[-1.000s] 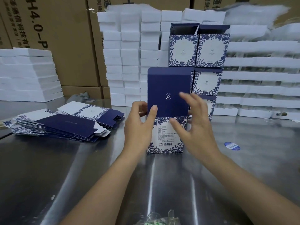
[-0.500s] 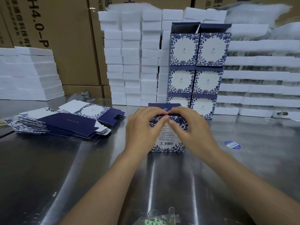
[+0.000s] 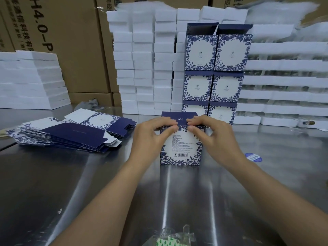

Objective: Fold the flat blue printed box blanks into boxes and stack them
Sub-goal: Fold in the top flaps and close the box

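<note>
Box (image 3: 181,142) stood upright mid-surface (image 3: 53,183), lid flap folded over near top edge. Left hand (image 3: 150,134) and right hand (image 3: 213,134) pinched that edge from either side, equally near. Stack (image 3: 214,73) stood directly behind, toward far edge.

A polished steel table (image 3: 53,192) filled the foreground, streaked with pale reflections of overhead light. Behind it rose brown cardboard cartons (image 3: 71,50) printed with black characters — a wall of them. White foam blocks (image 3: 142,68) stood stacked in columns, with lower white stacks (image 3: 32,80) at the far left edge.
</note>
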